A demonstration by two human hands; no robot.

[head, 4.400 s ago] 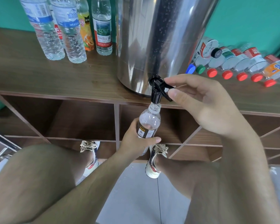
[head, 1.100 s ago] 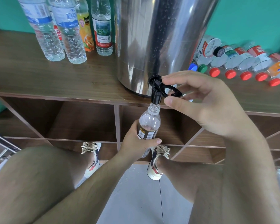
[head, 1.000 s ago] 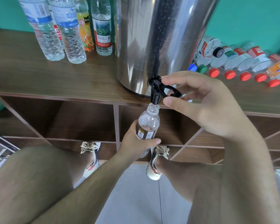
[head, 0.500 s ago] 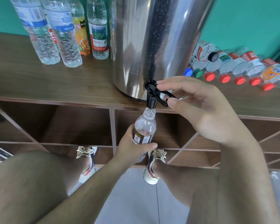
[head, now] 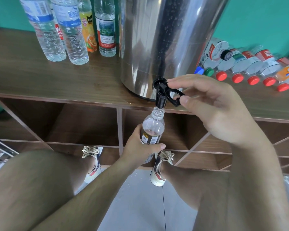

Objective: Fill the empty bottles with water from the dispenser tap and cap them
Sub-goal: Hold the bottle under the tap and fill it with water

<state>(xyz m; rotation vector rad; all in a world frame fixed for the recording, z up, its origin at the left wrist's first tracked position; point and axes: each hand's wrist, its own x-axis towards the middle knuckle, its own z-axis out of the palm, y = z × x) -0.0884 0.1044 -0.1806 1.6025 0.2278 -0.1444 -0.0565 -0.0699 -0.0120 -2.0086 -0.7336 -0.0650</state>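
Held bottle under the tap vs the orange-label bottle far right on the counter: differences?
Pose: the held bottle stands upright in the left hand under the dispenser tap; the orange-label bottle lies on its side on the counter.
Cap: the held bottle is uncapped; the orange-label bottle has a red cap.
Label: dark on the held bottle, orange on the other.
Both are clear plastic.

Black tap (head: 163, 94) on silver dispenser (head: 165, 39); teal wall (head: 257, 19); brown wood-grain shelf (head: 57, 80); red caps (head: 253, 80).
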